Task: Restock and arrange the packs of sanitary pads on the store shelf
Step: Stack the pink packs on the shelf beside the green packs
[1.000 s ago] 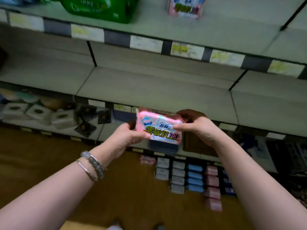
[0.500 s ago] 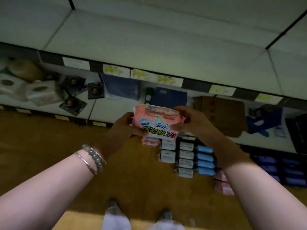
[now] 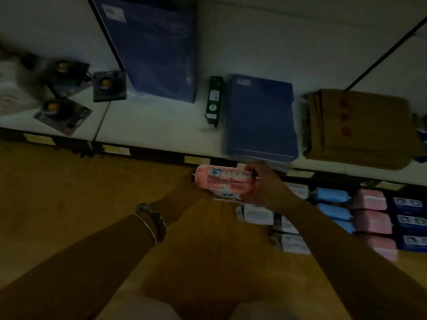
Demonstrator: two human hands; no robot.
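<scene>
Both hands hold one pink pack of sanitary pads (image 3: 223,184) low above the brown floor, just in front of the bottom shelf's edge. My left hand (image 3: 184,192) grips its left end and my right hand (image 3: 265,184) grips its right end. The pack is tipped so its printed back faces up. To the right, rows of white packs (image 3: 257,213), blue packs (image 3: 331,195), pink packs (image 3: 369,199) and dark blue packs (image 3: 410,203) lie on the floor. The picture is dark and blurred.
The white bottom shelf (image 3: 159,130) carries two blue boxes (image 3: 261,116), a green carton (image 3: 214,100), a brown stack of envelopes (image 3: 360,128) and small dark packets (image 3: 62,113) at the left. Price labels line the shelf's front strip (image 3: 196,159). Brown floor (image 3: 69,192) lies at the left.
The view has dropped from the middle shelves to the bottom shelf and floor. Both hands have lowered the pink pack towards the floor and tipped it over.
</scene>
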